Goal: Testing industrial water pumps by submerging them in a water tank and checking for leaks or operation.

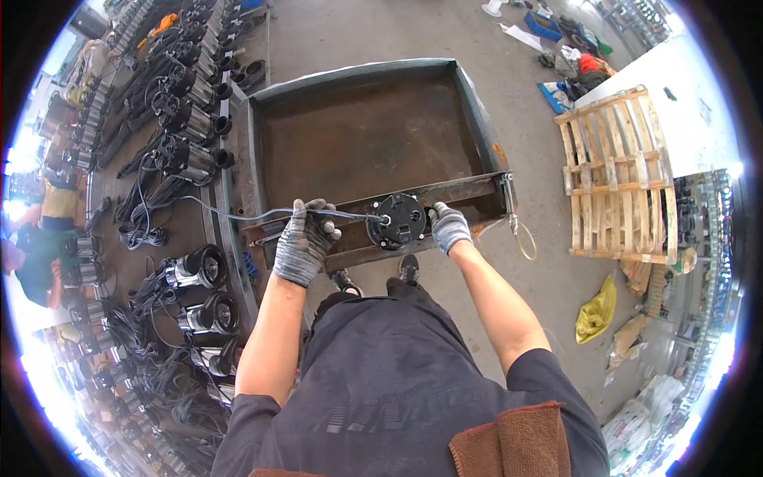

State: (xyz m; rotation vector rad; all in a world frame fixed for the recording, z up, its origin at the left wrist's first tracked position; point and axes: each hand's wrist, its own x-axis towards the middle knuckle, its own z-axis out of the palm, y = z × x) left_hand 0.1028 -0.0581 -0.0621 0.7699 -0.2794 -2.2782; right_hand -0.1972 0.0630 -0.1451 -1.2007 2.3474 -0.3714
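A round black pump with bolts on its top stands at the near edge of a metal tank, in front of my body. From its top a grey cable runs left toward the row of pumps. My left hand, in a grey knit glove, is closed around this cable just left of the pump. My right hand, gloved the same way, has its fingers curled against the pump's right side; its exact grip is partly hidden.
The rectangular tank has a rusty brown inside. Several pumps with coiled black cables line the bench on the left. A wooden pallet leans at the right, near a yellow sack. A hose loop hangs at the tank's right corner. Someone stands far left.
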